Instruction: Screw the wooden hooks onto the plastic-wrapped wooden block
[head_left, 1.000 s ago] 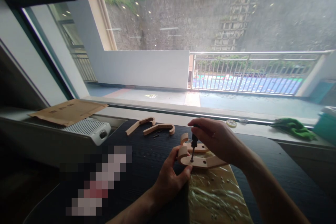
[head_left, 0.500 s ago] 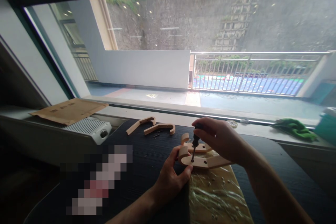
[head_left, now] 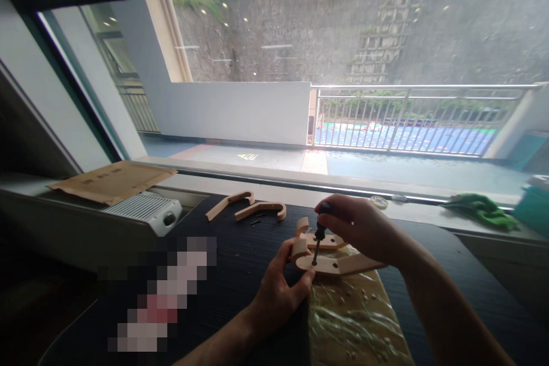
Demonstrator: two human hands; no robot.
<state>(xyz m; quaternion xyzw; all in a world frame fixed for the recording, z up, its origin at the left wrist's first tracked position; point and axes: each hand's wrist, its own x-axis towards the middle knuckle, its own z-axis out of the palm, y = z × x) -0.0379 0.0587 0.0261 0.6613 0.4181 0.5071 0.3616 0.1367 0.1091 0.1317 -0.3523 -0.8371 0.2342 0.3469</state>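
On the dark table (head_left: 240,251), a bent wooden piece (head_left: 326,266) was laid over the far end of a film-wrapped board (head_left: 351,320), its curl to the left and its holed face turned upward, presumably so that the holes could be reached from above. Beside the curl it was pinched between the thumb and fingers of the left hand (head_left: 281,286), likely to stop it turning. A screwdriver (head_left: 319,233) was gripped from above by the curled fingers of the right hand (head_left: 355,220) and held nearly upright, its tip at the left hole, probably for straight downward pressure. A second bent piece (head_left: 326,241) was set just behind. Two loose bent pieces (head_left: 259,211) were placed farther back, apparently clear of the work, near small dark bits (head_left: 256,222), perhaps screws. Dark print was borne by a brown envelope (head_left: 115,180), too small to be read; no brand could be made out on the screwdriver.
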